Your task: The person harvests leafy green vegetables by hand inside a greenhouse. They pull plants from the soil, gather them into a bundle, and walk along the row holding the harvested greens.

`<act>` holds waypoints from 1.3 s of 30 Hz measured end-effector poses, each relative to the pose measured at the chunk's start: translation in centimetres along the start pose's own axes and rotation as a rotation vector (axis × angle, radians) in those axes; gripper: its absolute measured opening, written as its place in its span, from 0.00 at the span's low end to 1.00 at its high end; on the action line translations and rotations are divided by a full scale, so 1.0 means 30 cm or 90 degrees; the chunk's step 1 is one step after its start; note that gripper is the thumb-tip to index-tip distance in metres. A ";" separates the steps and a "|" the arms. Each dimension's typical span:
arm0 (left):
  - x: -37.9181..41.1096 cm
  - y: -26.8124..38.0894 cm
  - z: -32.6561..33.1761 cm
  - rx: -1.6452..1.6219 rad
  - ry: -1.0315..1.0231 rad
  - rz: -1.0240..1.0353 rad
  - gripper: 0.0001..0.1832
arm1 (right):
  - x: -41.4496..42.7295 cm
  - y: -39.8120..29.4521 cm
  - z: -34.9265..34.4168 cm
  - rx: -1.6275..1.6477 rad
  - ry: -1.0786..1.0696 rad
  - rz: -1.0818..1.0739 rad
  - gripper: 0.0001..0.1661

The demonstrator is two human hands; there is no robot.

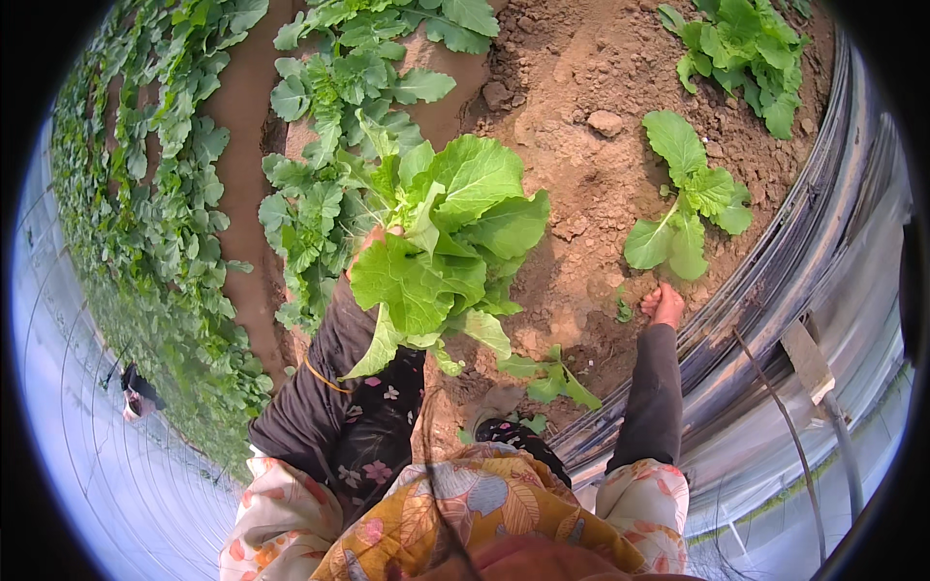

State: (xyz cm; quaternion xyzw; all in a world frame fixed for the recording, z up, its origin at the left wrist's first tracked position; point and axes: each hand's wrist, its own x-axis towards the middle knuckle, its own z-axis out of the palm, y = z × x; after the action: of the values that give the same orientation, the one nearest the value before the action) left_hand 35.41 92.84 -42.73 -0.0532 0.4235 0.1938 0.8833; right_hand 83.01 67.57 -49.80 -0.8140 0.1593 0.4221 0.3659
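Observation:
A bunch of leafy greens (454, 240) fills the middle of the view, its broad leaves fanning to the right. My left hand (369, 245) is shut on its stem end, largely hidden behind the leaves, and thin pale roots stick out past the fingers. Lower right, my right hand (662, 303) has its fingers curled in, with nothing visible in them. It is low over the soil, just below a leafy green plant (686, 200) rooted there. A small green sprig (623, 305) lies left of this hand.
Loose brown soil (563, 138) with clods spreads ahead. Dense rows of lobed-leaf plants (327, 109) run along the left. Another leafy clump (748, 58) grows at upper right, and loose leaves (556, 381) lie near my feet. Long poles (763, 269) border the plastic sheeting on the right.

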 end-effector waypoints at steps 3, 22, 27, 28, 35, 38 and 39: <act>-0.230 -0.062 0.241 -0.078 0.063 -0.084 0.16 | -0.011 -0.021 -0.031 -0.020 -0.005 0.086 0.11; -0.192 -0.192 0.470 -0.109 0.391 -0.030 0.27 | -1.370 -0.097 -0.410 -1.073 -0.645 0.139 0.16; -0.168 -0.062 0.424 -0.104 0.343 -0.006 0.26 | -1.375 -0.308 -0.356 -0.832 -0.533 0.134 0.16; -0.166 -0.014 0.460 -0.090 0.323 -0.009 0.26 | -1.351 -0.312 -0.326 -0.795 -0.512 0.110 0.16; -0.254 0.389 0.645 0.006 0.275 0.034 0.26 | -1.167 -0.456 0.118 -0.618 -0.430 0.100 0.21; -0.174 0.542 0.770 0.040 0.260 0.015 0.27 | -0.943 -0.155 0.113 -0.688 -0.327 -0.243 0.22; -0.150 0.605 0.808 0.066 0.267 0.033 0.27 | -0.919 -0.245 0.216 -0.672 -0.364 -0.190 0.20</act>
State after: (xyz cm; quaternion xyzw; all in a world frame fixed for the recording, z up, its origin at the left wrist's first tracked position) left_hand 43.46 114.44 -22.60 -0.0360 0.6083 0.1793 0.7723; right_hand 67.13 75.94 -26.70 -0.7532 -0.2912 0.5898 -0.0031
